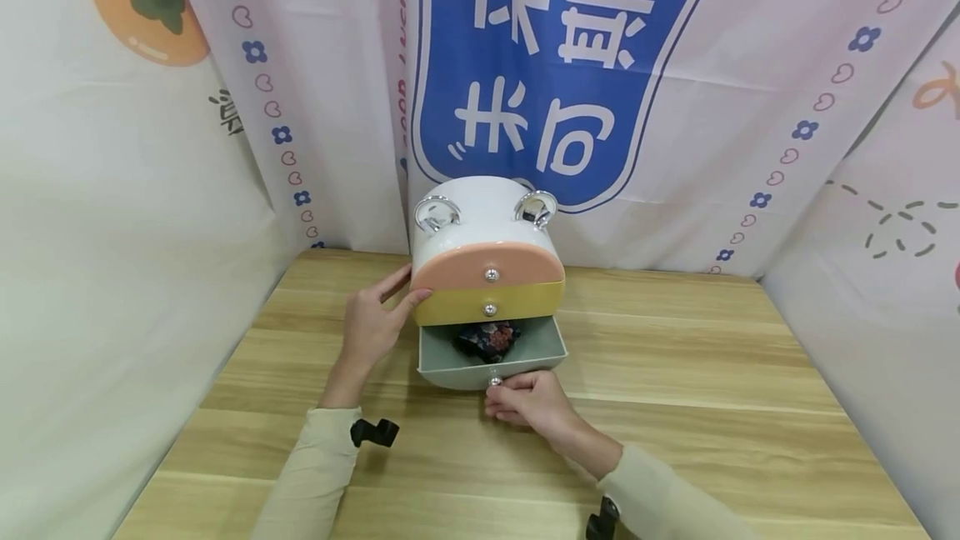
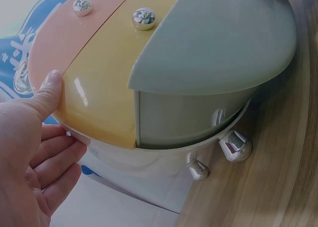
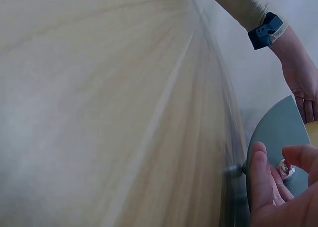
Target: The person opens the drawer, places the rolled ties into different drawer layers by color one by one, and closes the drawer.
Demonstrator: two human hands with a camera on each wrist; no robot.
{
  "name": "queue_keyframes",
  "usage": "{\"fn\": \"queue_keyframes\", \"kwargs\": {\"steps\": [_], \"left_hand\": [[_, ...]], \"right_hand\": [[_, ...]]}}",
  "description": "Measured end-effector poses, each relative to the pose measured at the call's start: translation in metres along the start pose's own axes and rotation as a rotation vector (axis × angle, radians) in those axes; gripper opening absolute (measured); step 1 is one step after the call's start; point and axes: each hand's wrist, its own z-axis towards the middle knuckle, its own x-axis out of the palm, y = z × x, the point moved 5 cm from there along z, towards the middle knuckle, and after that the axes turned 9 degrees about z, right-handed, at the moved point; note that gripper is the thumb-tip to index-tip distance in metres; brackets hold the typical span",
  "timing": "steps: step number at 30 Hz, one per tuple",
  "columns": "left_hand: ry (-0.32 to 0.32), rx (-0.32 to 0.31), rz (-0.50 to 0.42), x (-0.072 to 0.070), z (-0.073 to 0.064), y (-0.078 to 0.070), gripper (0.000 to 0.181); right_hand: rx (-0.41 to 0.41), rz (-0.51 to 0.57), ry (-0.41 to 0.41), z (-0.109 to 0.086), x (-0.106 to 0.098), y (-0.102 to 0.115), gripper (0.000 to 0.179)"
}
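A small white drawer cabinet with pink, yellow and grey-green fronts stands on the table. Its bottom grey-green drawer is pulled out, with a folded dark floral cloth inside. My right hand pinches the silver knob of that drawer between thumb and fingers. On the cabinet's left side rests my left hand. In the left wrist view its thumb lies on the front edge by the yellow drawer, and the relaxed fingers touch the white side.
Two silver ring-shaped ears top the cabinet, and silver feet lift it off the wooden table. A printed curtain hangs close behind. Pale cloth walls border the table on both sides.
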Motion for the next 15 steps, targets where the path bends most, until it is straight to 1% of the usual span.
{"fn": "queue_keyframes", "kwargs": {"steps": [15], "left_hand": [[-0.012, 0.009, 0.025, -0.001, 0.001, 0.001, 0.053]], "right_hand": [[-0.02, -0.03, -0.012, 0.016, 0.0, 0.006, 0.029]]}}
